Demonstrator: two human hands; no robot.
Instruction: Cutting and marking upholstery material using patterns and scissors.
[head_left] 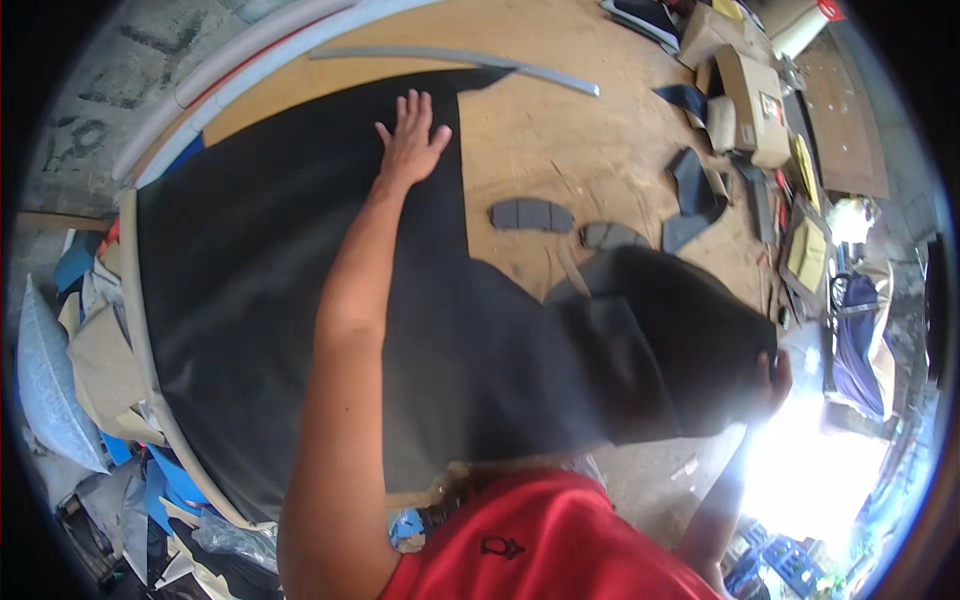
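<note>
A large black sheet (290, 250), smooth like leatherette, covers most of the wooden table (570, 130). My left hand (412, 140) lies flat on its far part, fingers spread, pressing on the surface. At the right, my right hand (773, 385) grips the edge of the same sheet, its fingers partly hidden behind the material. There the sheet is lifted and folded over in a bulging curve. Just beyond the fold lie a dark segmented pad (532, 214) and a similar dark piece (612, 236). Past my left hand, a metal ruler (460, 57) rests along the far side.
Dark offcuts (693, 200) and an open cardboard box (748, 105) sit at the right back. Tools and yellow pieces (806, 255) line the table's right edge. Long rolls (230, 85) lie along the far left edge. Heaped scraps (110, 370) stand beyond the left edge.
</note>
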